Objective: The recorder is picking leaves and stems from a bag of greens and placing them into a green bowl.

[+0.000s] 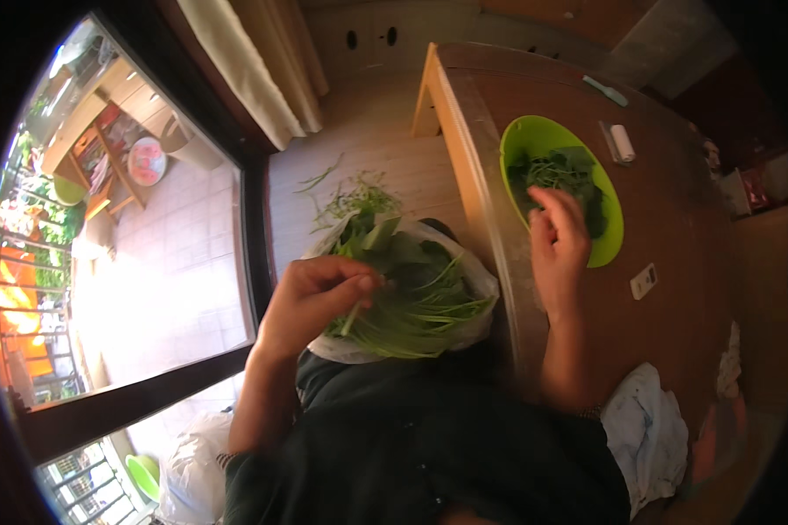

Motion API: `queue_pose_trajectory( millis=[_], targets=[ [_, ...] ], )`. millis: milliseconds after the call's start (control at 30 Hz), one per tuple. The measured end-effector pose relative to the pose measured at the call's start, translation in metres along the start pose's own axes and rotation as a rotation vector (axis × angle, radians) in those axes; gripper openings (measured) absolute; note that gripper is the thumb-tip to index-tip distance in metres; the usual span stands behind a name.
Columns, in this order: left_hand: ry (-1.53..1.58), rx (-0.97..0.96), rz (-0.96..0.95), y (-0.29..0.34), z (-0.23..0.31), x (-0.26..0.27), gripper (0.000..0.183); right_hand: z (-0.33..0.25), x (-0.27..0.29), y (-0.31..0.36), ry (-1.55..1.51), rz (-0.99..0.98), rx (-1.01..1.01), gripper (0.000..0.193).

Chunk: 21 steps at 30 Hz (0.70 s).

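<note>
Left hand [311, 297] pinching a stem [352, 318] over bagged greens [411, 297] on lap, at 6 o'clock. Right hand [559, 245], fingers loose, empty, over leaves in green bowl [610, 236] on table [674, 175] at 2 o'clock.

This was a home, in a room used for preparing food. A wooden bench [674, 219] carried a lime-green bowl [606, 249] of picked leaves, while a white plastic bag [481, 280] of leafy greens lay on the person's lap. Loose stems [350, 197] lay scattered on the pale plank floor [368, 140]. A cream curtain [245, 70] hung beside a dark-framed glass door [149, 262] that looked onto a sunlit tiled patio [175, 289] with outdoor furniture and plants.
</note>
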<state>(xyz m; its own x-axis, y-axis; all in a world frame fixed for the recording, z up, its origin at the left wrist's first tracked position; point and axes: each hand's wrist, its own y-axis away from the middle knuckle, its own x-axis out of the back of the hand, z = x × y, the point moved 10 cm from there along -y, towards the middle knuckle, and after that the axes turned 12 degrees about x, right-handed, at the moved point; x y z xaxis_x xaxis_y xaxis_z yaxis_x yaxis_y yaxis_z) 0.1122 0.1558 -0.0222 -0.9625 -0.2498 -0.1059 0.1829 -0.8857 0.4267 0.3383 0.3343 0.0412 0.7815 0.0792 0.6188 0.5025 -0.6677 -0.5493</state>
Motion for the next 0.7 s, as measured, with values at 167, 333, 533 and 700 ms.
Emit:
queue_pose_trajectory(
  millis=[167, 333, 533, 700],
  targets=[
    [0.034, 0.036, -0.092, -0.006, -0.017, -0.015, 0.015, -0.094, -0.082, 0.017, -0.607, -0.36, 0.122, 0.037],
    [-0.021, 0.0, -0.082, -0.004, -0.018, -0.012, 0.013, -0.114, -0.104, 0.028, -0.621, -0.487, 0.252, 0.033],
    [-0.016, 0.007, -0.081, -0.001, -0.012, -0.014, 0.015, -0.115, -0.1, 0.023, -0.605, -0.345, 0.309, 0.021],
    [-0.015, 0.034, -0.04, 0.001, -0.015, -0.01, 0.015, -0.112, -0.096, 0.021, -0.455, -0.255, 0.35, 0.017]
  ],
)
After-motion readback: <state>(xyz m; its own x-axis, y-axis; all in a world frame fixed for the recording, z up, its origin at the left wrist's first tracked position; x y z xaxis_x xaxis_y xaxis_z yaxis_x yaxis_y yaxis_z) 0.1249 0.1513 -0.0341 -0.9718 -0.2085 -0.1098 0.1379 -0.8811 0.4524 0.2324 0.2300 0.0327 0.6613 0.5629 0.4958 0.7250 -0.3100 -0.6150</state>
